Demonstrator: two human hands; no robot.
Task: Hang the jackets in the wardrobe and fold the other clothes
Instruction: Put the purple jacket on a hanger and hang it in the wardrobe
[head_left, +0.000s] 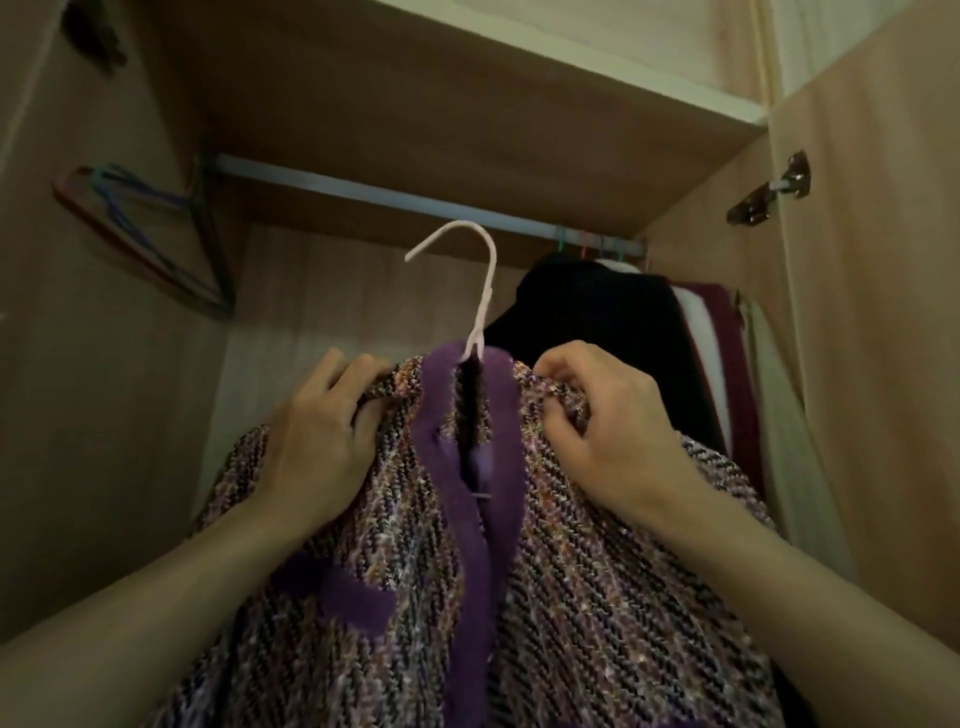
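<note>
Purple-flecked tweed jacket (571, 597) with a fuzzy violet collar trim sits on a pale pink plastic hanger (480, 291), held up inside the light wooden wardrobe (857, 364). The left hand (317, 436) grips the jacket's left shoulder with curled fingers, and the right hand (602, 421) pinches a fold of tweed at the right shoulder. Holding both shoulders likely keeps the heavy knit from sliding off the hanger's arms and keeps the hook upright and steerable.

The hook points up towards the pale metal rail (363, 189) and sits just below it, not yet over it, so the jacket's weight is on the hands. It is aimed at the bare stretch of rail between a bunch of empty coloured hangers (156, 244) at the left end and a black garment (597, 322) hanging at the right, with a maroon-and-white striped cloth (711, 332) beyond it. My guess is that this gap was chosen so the bulky jacket hangs without crushing its neighbours. The next move would call for a lift and a slight forward tip to catch the rail.
</note>
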